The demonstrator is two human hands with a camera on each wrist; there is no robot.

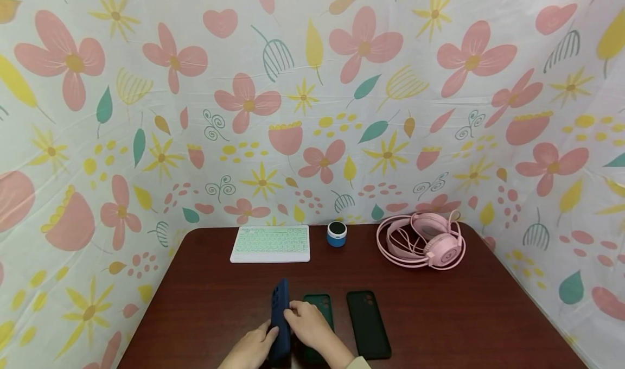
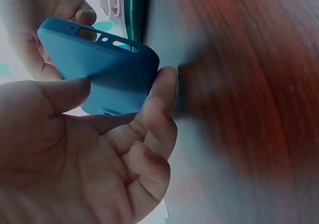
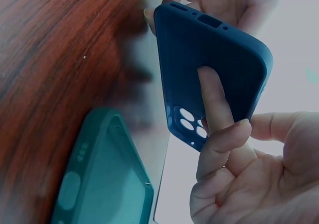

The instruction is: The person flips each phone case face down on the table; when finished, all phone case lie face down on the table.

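Note:
A blue phone case [image 1: 280, 317] stands on edge near the front of the table, with both hands on it. My left hand [image 1: 251, 347] grips it from the left; in the left wrist view its thumb [image 2: 70, 93] lies on the flat face of the case [image 2: 107, 69]. From the other side my right hand [image 1: 310, 325] holds it. One finger [image 3: 215, 94] reaches across the hollow inside, above the camera holes, and the thumb is at the side edge. A green phone case [image 1: 323, 305] lies on the table, partly hidden under the right hand.
A black phone case [image 1: 368, 325] lies right of the green one. Along the back edge of the dark wooden table [image 1: 464, 315] are a white keyboard [image 1: 270, 244], a small blue-and-white cylinder [image 1: 336, 234] and pink headphones [image 1: 441, 249]. Behind hangs a flower-patterned cloth [image 1: 312, 103].

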